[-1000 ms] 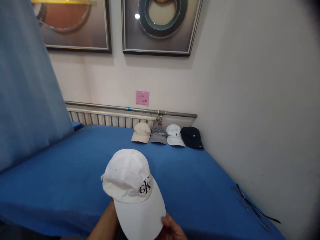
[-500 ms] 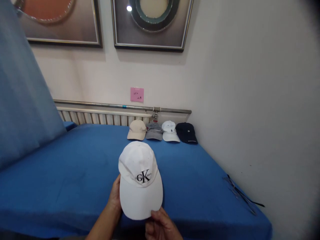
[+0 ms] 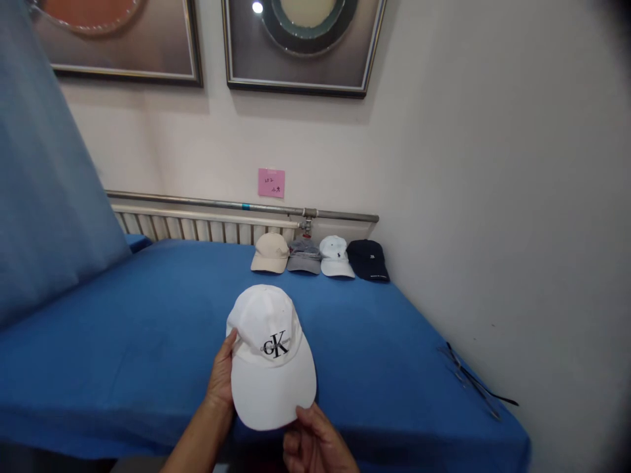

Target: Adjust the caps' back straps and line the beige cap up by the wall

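A white baseball cap [image 3: 271, 387] with black letters on its front is held up over the near part of the blue-covered surface, brim toward me. My left hand [image 3: 223, 371] grips the cap's left side, thumb on the outside of the crown and the other fingers hidden behind. At the lower right edge of the brim, my right hand [image 3: 315, 439] pinches it between thumb and curled fingers. Farther back sit a beige cap [image 3: 270, 253], a grey cap [image 3: 304, 256], a second white cap [image 3: 336, 257] and a black cap [image 3: 368, 260], side by side.
Blue cloth [image 3: 138, 328] covers the surface. Eyeglasses [image 3: 476, 381] lie near its right edge by the wall. Behind the row of caps run a radiator [image 3: 197, 226] and a metal pipe [image 3: 207, 202]. A blue curtain [image 3: 49, 171] hangs at left; a pink note [image 3: 271, 182] is on the wall.
The held white cap has shifted slightly left and tilted a little. My left thumb now shows on the crown's side. My right hand keeps its pinch on the brim.
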A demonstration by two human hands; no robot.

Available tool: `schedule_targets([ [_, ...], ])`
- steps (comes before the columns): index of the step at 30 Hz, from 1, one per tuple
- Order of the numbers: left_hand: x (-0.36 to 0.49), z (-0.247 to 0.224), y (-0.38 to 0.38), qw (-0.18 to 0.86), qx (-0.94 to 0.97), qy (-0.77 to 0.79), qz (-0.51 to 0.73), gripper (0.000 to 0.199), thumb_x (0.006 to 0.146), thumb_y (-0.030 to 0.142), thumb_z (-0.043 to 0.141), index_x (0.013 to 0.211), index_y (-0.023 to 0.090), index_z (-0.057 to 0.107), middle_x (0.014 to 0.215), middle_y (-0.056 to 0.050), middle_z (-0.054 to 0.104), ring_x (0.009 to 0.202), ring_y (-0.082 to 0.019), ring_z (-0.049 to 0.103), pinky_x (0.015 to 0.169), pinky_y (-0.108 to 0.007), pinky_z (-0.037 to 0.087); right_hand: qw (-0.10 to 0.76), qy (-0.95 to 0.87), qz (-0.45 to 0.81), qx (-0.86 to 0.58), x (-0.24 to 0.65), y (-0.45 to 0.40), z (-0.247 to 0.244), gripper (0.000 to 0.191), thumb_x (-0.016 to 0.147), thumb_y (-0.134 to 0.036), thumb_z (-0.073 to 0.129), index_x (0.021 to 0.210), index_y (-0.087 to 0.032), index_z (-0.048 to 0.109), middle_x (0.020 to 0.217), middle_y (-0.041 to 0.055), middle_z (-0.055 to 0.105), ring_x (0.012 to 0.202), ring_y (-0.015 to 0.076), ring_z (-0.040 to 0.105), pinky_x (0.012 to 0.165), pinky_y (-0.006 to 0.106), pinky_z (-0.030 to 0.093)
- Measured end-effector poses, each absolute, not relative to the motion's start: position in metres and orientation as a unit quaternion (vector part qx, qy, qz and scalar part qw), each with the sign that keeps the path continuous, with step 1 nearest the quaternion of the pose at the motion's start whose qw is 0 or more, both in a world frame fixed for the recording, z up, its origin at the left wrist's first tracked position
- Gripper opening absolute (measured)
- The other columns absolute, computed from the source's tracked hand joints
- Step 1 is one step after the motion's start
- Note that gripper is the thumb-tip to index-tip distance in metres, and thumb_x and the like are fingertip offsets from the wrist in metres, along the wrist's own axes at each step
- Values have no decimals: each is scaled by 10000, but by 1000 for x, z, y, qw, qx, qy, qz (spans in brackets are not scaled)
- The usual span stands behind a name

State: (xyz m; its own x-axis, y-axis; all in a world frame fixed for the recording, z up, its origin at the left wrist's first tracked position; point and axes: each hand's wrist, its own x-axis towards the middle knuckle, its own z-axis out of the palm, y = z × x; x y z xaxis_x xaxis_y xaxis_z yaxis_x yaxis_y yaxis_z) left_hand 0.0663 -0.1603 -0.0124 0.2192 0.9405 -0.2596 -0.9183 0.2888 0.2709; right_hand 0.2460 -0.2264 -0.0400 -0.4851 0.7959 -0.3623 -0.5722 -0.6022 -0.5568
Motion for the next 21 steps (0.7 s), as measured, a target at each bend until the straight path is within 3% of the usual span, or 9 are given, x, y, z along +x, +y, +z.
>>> schedule_targets([
  [7, 63, -11, -157, 785, 37, 223, 577, 585, 863, 352, 612, 1380, 89, 530, 1099, -176, 713, 1127, -379, 623, 1081, -550, 369, 411, -204, 836, -303, 246, -227, -43, 600, 579, -429, 858, 1044, -212, 547, 629, -80, 635, 452, 93, 590, 361, 173, 311],
  [12, 60, -13, -156, 798, 44, 194, 569, 631, 830, 358, 661, 1405, 146, 511, 1115, -140, 715, 1140, -366, 618, 1073, -529, 399, 413, -221, 834, -291, 243, -230, -44, 553, 630, -408, 824, 1077, -187, 586, 639, -56, 648, 451, 89, 570, 363, 176, 304],
  [15, 61, -11, -159, 799, 33, 192, 569, 620, 833, 358, 651, 1405, 161, 513, 1109, -129, 720, 1149, -357, 615, 1073, -523, 404, 449, -220, 826, -261, 244, -230, -41, 519, 617, -387, 828, 1045, -164, 638, 715, -9, 695, 551, 126, 616, 405, 201, 373],
  [18, 61, -7, -164, 809, 17, 207, 550, 580, 860, 379, 612, 1387, 150, 532, 1070, -127, 735, 1129, -351, 630, 1061, -519, 419, 504, -188, 813, -223, 251, -227, -28, 497, 599, -375, 835, 1024, -170, 678, 985, 63, 747, 827, 199, 679, 650, 287, 522],
  [21, 59, -6, -166, 818, 19, 237, 524, 536, 892, 407, 569, 1364, 152, 555, 1023, -120, 748, 1068, -346, 663, 1024, -511, 458, 543, -150, 798, -215, 260, -218, -8, 352, 615, -355, 824, 908, -191, 717, 979, 45, 758, 922, 206, 663, 886, 336, 488],
])
